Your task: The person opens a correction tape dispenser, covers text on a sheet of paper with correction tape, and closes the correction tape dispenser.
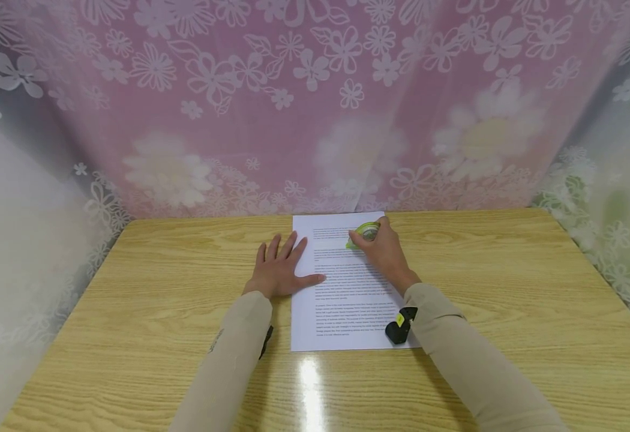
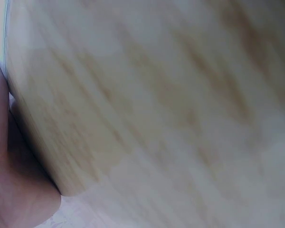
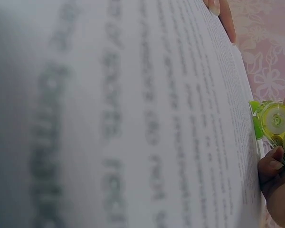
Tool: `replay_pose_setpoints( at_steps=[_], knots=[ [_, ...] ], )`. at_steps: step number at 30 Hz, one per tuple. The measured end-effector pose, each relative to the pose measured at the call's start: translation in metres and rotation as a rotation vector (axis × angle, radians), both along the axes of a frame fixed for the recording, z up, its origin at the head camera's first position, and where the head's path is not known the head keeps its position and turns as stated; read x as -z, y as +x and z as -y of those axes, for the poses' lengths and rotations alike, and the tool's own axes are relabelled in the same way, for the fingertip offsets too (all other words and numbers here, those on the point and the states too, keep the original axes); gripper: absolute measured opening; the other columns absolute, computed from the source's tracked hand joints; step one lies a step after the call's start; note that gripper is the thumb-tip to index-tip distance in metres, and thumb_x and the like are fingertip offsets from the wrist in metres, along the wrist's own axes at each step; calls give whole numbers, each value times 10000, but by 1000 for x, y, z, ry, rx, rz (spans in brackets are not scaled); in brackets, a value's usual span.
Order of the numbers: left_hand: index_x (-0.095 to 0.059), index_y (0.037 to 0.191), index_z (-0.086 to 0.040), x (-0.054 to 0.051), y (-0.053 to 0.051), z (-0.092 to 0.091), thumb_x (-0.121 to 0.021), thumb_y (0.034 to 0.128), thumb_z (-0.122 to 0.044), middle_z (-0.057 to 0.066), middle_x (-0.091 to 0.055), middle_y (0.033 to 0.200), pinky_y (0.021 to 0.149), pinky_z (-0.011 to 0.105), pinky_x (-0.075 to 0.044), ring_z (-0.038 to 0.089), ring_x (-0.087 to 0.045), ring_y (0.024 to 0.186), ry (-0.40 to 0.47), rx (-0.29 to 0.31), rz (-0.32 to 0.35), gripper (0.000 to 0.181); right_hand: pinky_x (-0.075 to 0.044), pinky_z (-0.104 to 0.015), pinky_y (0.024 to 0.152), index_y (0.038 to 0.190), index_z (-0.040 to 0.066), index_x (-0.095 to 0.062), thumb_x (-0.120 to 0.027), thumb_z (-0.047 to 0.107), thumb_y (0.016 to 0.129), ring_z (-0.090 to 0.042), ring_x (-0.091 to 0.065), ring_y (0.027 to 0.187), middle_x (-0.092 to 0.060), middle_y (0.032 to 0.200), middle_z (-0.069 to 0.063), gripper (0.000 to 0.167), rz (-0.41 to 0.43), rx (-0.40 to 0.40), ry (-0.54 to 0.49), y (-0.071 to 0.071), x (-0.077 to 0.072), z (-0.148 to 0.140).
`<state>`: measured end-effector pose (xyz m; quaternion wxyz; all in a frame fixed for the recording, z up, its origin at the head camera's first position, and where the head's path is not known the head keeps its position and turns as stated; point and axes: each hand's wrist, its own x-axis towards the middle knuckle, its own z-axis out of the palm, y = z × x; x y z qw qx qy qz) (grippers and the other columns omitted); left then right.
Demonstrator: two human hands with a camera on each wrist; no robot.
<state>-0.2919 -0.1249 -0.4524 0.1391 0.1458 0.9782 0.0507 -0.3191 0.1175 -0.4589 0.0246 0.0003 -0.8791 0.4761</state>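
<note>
A printed sheet of paper [image 1: 342, 327] lies on the wooden table, long side running away from me. Across its left edge rests my left hand [image 1: 279, 273], fingers spread and thumb over the text. My right hand [image 1: 387, 252] pinches a green, see-through correction tape [image 1: 369, 230] between thumb and fingers above the upper right of the sheet. In the right wrist view, the correction tape [image 3: 275, 118] shows a round spool, and its green tip is at or close to the paper [image 3: 180, 118]; contact is unclear. The left wrist view catches only part of the left hand [image 2: 19, 190].
The wooden table [image 1: 174, 300] extends to both sides of the sheet. Behind it hangs a pink flowered curtain [image 1: 272, 120], with pale flowered sheeting [image 1: 612, 240] at the sides. A black wrist device [image 1: 399, 327] on the right sleeve sits over the sheet's lower right corner.
</note>
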Motion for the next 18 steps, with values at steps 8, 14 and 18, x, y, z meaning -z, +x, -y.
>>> replay_pose_setpoints(
  at_steps=[8, 14, 18],
  knots=[
    [28, 1530, -342, 2, -1, 0, -305, 767, -871, -67, 88, 1586, 1114, 526, 65, 273, 119, 1435, 12, -6, 5, 987, -486, -332, 633, 1162, -3, -379, -663, 418, 888, -236, -580, 750, -553, 955, -151, 577, -14, -13, -15, 0, 2, -6],
    [14, 1535, -333, 1, 0, 0, -312, 771, -866, -61, 82, 1588, 1113, 530, 62, 277, 117, 1435, 22, -5, 3, 986, -487, -328, 631, 1184, -6, -377, -656, 426, 891, -234, -584, 751, -556, 963, -154, 592, -7, -14, -6, 1, 1, -8],
    [0, 1539, -326, 0, 0, 0, -333, 778, -855, -55, 73, 1590, 1112, 535, 62, 282, 112, 1436, 33, -5, 1, 985, -482, -333, 637, 1190, -6, -376, -658, 420, 891, -241, -581, 758, -558, 968, -156, 592, -1, -11, -4, 2, -1, -9]
  ],
)
